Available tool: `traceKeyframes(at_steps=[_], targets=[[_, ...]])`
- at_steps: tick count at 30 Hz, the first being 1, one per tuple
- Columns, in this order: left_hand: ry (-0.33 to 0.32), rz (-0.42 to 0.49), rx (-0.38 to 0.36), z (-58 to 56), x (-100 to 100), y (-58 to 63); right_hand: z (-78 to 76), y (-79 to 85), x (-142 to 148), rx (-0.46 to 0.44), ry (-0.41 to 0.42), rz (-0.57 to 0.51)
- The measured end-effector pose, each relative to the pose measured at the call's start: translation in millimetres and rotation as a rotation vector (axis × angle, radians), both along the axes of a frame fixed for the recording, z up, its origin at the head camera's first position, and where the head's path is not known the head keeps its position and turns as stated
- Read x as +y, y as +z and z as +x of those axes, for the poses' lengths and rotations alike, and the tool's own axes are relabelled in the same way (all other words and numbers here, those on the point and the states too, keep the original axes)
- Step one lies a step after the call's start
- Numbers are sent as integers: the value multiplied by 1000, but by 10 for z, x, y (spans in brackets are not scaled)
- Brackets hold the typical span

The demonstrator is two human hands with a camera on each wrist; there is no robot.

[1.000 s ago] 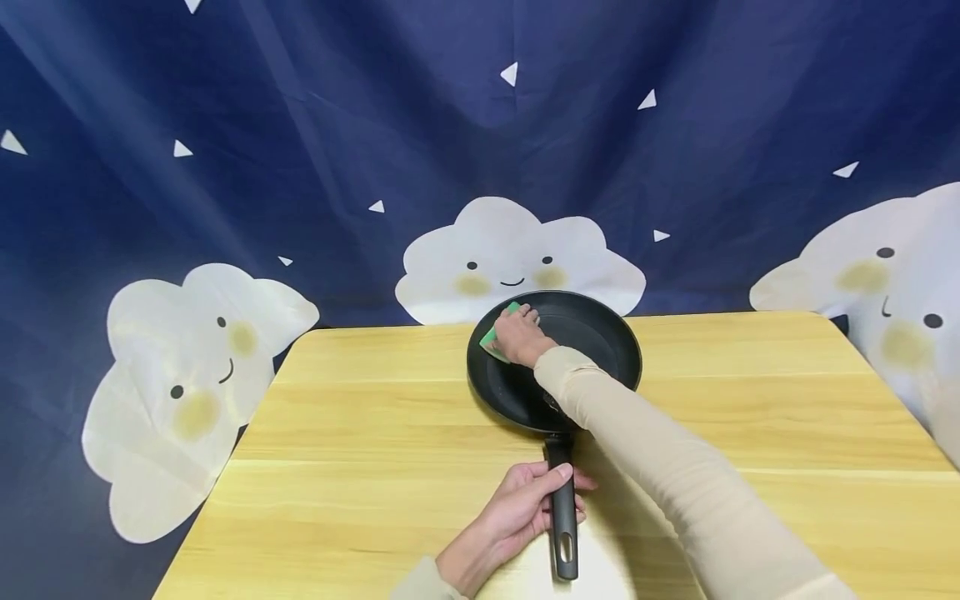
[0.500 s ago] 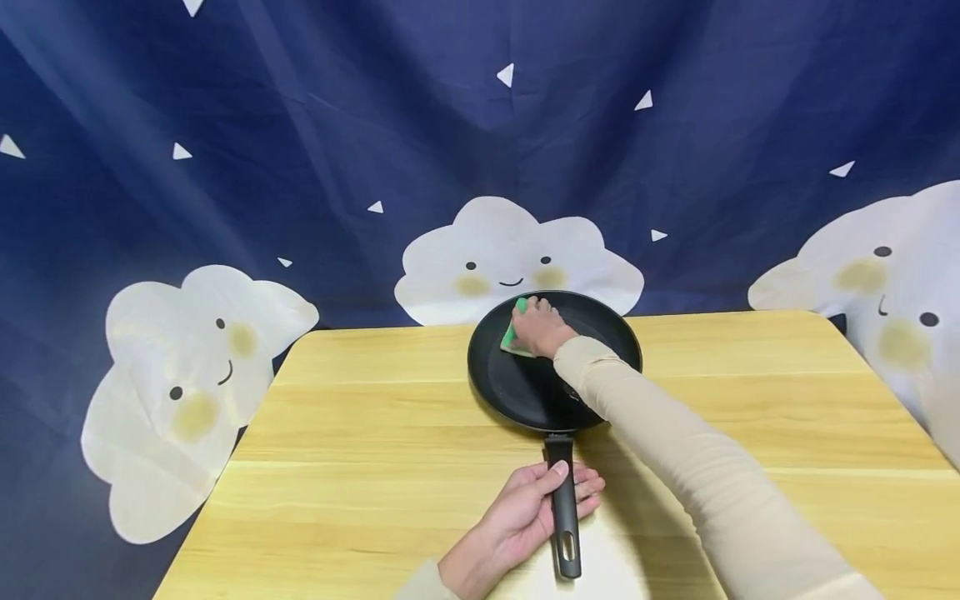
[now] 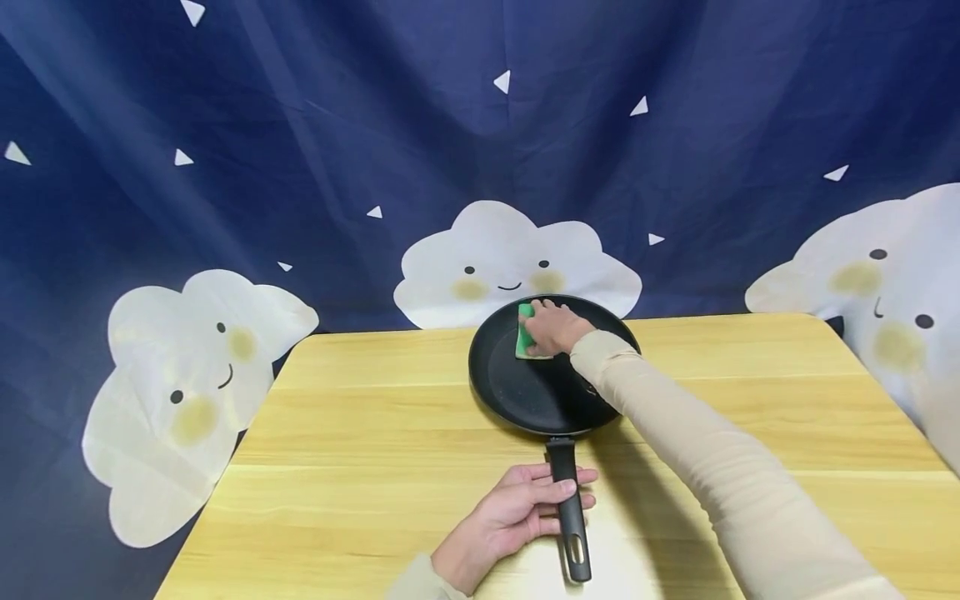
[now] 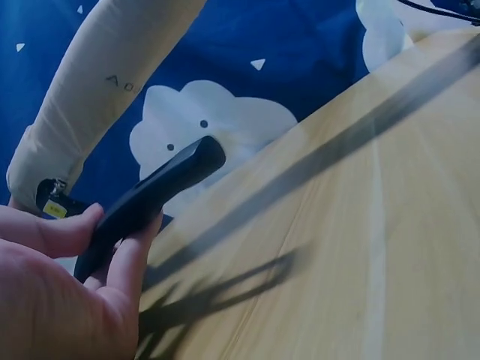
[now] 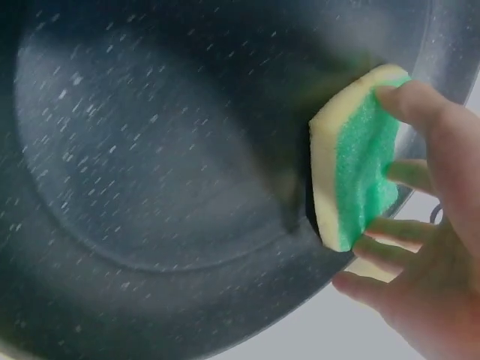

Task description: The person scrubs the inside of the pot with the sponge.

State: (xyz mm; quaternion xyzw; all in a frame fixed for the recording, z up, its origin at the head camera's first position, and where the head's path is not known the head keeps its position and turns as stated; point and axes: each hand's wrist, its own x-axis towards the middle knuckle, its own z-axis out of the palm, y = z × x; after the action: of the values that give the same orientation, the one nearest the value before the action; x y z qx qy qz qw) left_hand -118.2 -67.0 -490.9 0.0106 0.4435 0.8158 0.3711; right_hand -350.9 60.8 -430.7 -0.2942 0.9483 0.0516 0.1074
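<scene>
Sponge [image 3: 524, 343] has shifted from the left rim of the pan [image 3: 517, 392] toward the middle of its far half, right hand [image 3: 557, 327] moving along with it; the pan's handle [image 3: 573, 521] end has swung slightly right. Right grip clamped on sponge, thumb at one end, fingertips at the other end and edge. Left hand [image 3: 517, 512], on the pan's near side, has its grip clamped on the handle, thumb on top, fingers beneath.

Right wrist view shows pale flecks across the pan's inside; head view renders it mostly plain black. Left wrist view shows the handle raised off the tabletop [image 4: 337, 247], shadow falling apart from it, plus dark lettering on the right sleeve [image 4: 112, 75]; neither reads in head view.

Sponge: two layers, pale yellow toward the pan, green outward, green face creased, ends angled. Sits inside the pan, near the wall. Cloud-print curtain [image 3: 420, 108] hangs behind the pan.
</scene>
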Motion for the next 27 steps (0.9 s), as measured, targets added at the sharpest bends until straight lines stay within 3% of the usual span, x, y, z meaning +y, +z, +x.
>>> traceKeyframes(at_steps=[9,21,27], targets=[[94,9,-11,65,79,46,-5,28,291,9,34,23],[101,18,-24,55,42,14,123,30,587,-127,25,-68],[98,23,-26,35,49,-6,190,-2,700,-113,36,-138]])
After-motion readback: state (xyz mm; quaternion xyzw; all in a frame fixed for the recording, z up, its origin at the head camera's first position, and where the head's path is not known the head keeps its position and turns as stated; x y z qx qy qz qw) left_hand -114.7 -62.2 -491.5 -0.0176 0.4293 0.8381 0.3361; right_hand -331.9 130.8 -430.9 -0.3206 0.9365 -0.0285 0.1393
